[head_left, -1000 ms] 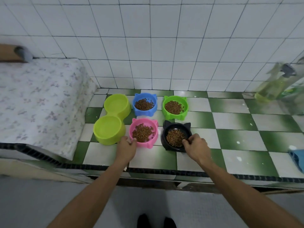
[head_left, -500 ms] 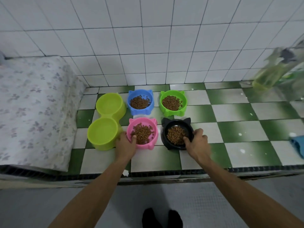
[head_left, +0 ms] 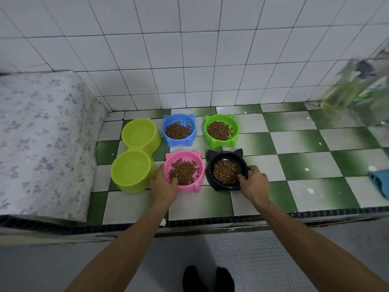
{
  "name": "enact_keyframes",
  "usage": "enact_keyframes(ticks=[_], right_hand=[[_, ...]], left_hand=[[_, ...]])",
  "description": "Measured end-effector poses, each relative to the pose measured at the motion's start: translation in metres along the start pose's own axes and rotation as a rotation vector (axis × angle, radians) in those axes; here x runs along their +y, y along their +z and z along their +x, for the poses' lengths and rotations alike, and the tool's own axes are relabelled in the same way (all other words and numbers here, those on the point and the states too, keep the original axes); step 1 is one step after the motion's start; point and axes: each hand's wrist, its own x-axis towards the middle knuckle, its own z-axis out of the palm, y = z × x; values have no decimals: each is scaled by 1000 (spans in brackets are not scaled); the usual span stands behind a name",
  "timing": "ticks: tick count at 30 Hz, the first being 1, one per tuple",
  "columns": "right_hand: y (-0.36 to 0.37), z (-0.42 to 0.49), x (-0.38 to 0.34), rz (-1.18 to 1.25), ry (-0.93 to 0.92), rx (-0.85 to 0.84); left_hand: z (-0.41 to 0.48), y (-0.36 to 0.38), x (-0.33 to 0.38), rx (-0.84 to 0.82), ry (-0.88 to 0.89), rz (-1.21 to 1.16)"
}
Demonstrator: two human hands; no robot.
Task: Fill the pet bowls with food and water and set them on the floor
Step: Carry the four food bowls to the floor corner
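Several cat-eared bowls of brown kibble stand on a green-and-white tiled counter [head_left: 305,165]. My left hand [head_left: 163,186] grips the near left rim of the pink bowl [head_left: 199,165], thumb over the edge onto the kibble. My right hand [head_left: 253,182] grips the near right rim of the black bowl [head_left: 210,171], thumb inside. Behind them sit a blue bowl [head_left: 168,123] and a green bowl [head_left: 235,127], both with kibble. A lime double bowl [head_left: 134,157] stands to the left with no kibble in it.
A flowered cloth pad [head_left: 42,140] covers the counter's left end. A blurred yellow-green spray bottle [head_left: 345,91] stands at the far right, a blue cloth [head_left: 379,182] at the right edge. White tiled wall behind. Grey floor and dark feet [head_left: 207,279] lie below the counter's front edge.
Both hands have closed more firmly over the rims of the pink and black bowls, thumbs now inside. The bowls stay on the counter. My view has shifted slightly downward.
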Motion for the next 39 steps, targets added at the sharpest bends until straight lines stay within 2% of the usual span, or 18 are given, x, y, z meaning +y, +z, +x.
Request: enact_keyframes(ticks=[15, 28, 39], right_hand=[[0, -3, -7, 44, 88, 43], [-18, -6, -1, 218, -10, -32], [-34, -6, 1, 424, -65, -30]], left_hand=[[-4, 1, 12, 37, -147, -5], [-24, -16, 32, -48, -129, -172], [-42, -32, 30, 34, -168, -309]])
